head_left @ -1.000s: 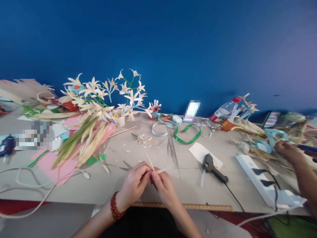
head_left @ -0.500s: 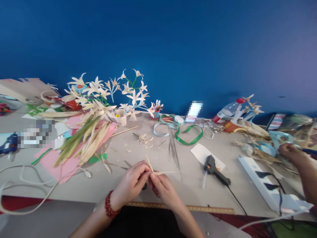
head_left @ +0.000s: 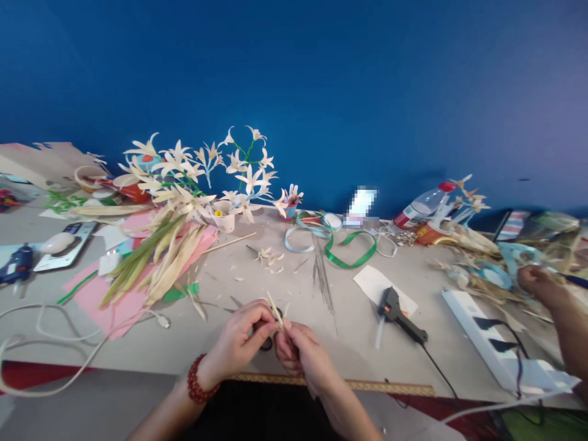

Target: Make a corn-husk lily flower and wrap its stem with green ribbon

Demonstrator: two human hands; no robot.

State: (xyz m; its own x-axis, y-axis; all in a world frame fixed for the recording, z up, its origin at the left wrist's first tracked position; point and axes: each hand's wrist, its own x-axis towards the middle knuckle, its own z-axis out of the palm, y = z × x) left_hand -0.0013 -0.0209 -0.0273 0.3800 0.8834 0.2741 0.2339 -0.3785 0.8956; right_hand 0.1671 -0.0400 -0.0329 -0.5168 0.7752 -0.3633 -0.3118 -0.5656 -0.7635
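My left hand (head_left: 241,340) and my right hand (head_left: 298,350) meet above the near edge of the table (head_left: 220,343). Together they pinch a small pale straw strip (head_left: 277,311) whose thin ends stick up between the fingertips. Both hands are closed on it. A red bead bracelet (head_left: 195,383) circles my left wrist. Dark scissors (head_left: 264,343) lie on the table just under my fingers, mostly hidden.
A black glue gun (head_left: 397,312) lies to the right, its cord running off the edge. Straw flowers (head_left: 202,174), straw leaves (head_left: 156,260) on pink paper, green ribbon (head_left: 349,248), thin wires (head_left: 321,278) and a white power strip (head_left: 491,346) spread around. Another person's hand (head_left: 537,282) works at far right.
The strip's long end, which pointed right, is now folded up between my fingertips. My hands have drawn slightly nearer to me.
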